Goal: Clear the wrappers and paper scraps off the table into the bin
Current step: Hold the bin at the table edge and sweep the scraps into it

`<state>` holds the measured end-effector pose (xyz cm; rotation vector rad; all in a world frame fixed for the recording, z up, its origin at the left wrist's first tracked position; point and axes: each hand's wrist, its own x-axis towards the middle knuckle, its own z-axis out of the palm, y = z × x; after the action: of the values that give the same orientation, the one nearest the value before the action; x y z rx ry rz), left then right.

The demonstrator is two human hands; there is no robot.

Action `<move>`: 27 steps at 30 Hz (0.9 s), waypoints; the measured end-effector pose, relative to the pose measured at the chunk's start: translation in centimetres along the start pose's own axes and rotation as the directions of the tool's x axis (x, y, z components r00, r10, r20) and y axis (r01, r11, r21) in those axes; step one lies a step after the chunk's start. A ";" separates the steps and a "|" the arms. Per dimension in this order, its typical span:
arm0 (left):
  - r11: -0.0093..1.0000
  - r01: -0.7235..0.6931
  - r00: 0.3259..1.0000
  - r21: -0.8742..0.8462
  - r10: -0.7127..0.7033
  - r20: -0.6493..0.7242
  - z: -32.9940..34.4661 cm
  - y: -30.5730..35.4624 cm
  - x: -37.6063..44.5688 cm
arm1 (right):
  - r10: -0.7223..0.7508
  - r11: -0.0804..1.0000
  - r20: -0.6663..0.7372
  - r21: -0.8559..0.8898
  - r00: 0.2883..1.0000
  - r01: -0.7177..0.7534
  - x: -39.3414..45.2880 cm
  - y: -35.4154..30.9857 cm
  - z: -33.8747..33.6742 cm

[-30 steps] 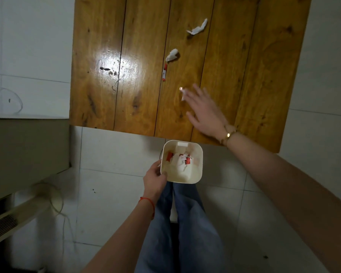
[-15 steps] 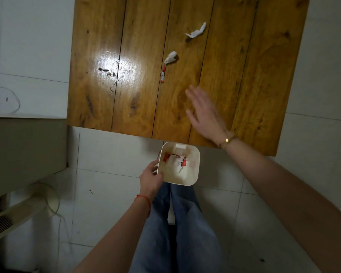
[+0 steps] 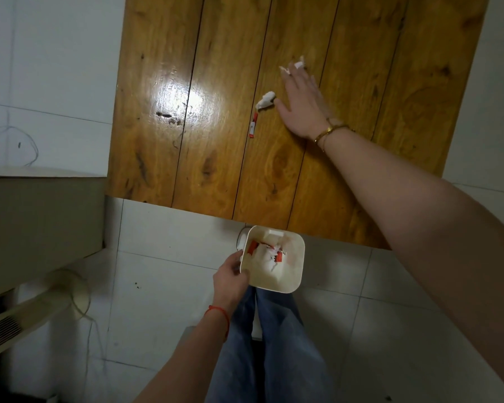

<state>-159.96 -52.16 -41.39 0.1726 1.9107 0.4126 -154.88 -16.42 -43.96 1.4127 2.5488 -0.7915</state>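
Observation:
My right hand [image 3: 301,101] stretches flat over the wooden table [image 3: 186,141], fingers spread, its fingertips on a white paper scrap [image 3: 296,65] that is mostly hidden under them. A second crumpled white scrap [image 3: 264,101] lies just left of the thumb. A small red-and-white wrapper [image 3: 253,129] lies below that scrap. My left hand [image 3: 230,282] grips the left rim of a small white bin [image 3: 288,282] held in front of the table's near edge. Red wrappers and white paper [image 3: 266,253] lie inside the bin.
White floor tiles surround the table. A beige cabinet [image 3: 38,225] stands at the left, with a white fan-like appliance [image 3: 26,315] and its cord on the floor below it. My legs in blue jeans [image 3: 271,344] are under the bin.
My right hand has moved forward across the table, from the near middle to the far white scrap. The view has shifted closer to the table. The bin stays in my left hand.

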 end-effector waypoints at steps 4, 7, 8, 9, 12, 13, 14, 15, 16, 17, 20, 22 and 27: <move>1.000 0.009 1.000 0.001 -0.009 -0.003 0.0 0.4 0.2 | -0.192 0.980 0.036 -0.043 0.981 0.193 -3.1 -2.0 1.2; 1.000 0.019 1.000 0.016 -0.019 -0.007 -0.2 0.5 0.4 | -0.282 0.953 0.117 -0.075 0.952 0.292 -5.6 -3.3 2.6; 1.000 0.022 1.000 0.020 -0.022 -0.010 -0.3 0.5 0.4 | -0.302 0.945 0.138 -0.085 0.943 0.315 -6.3 -3.6 3.1; 0.999 0.025 1.000 0.023 -0.024 -0.013 -0.3 0.5 0.5 | -0.321 0.937 0.155 -0.092 0.934 0.338 -7.0 -3.9 3.6; 1.000 0.023 1.000 0.021 -0.023 -0.021 -0.7 0.6 0.7 | -0.379 0.903 0.208 -0.130 0.902 0.410 -8.9 -4.5 5.0; 1.000 0.021 0.999 0.017 -0.021 -0.026 -0.8 0.6 0.7 | -0.396 0.891 0.223 -0.142 0.891 0.431 -9.5 -4.6 5.4; 1.000 0.019 0.999 0.015 -0.018 -0.032 -1.0 0.7 0.7 | -0.410 0.883 0.233 -0.142 0.882 0.448 -10.2 -4.8 5.7; 1.000 0.015 0.999 0.015 -0.014 -0.038 -1.2 0.7 0.8 | -0.422 0.878 0.239 -0.133 0.875 0.460 -11.0 -4.9 6.0; 1.000 0.009 0.999 0.016 -0.008 -0.043 -1.3 0.7 0.8 | -0.432 0.874 0.244 -0.121 0.868 0.470 -11.9 -5.0 6.4; 1.000 0.004 0.999 0.018 -0.003 -0.047 -1.5 0.6 0.7 | -0.445 0.868 0.252 -0.114 0.859 0.483 -12.8 -5.0 6.8; 1.000 0.001 0.999 0.018 0.000 -0.054 -1.9 0.6 0.6 | -0.475 0.846 0.287 -0.110 0.832 0.522 -15.8 -4.8 8.0; 1.000 -0.005 0.998 0.013 0.006 -0.056 -2.3 0.4 0.6 | -0.479 0.843 0.317 -0.093 0.819 0.529 -17.8 -4.7 8.6; 1.000 -0.027 0.998 0.015 0.028 -0.057 -3.0 -0.1 0.6 | -0.541 0.806 0.391 -0.010 0.745 0.591 -22.3 -5.0 9.4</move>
<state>-162.93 -52.68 -41.05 0.1991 1.9699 0.4263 -147.89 -40.01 -42.33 0.3578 2.6549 -0.8361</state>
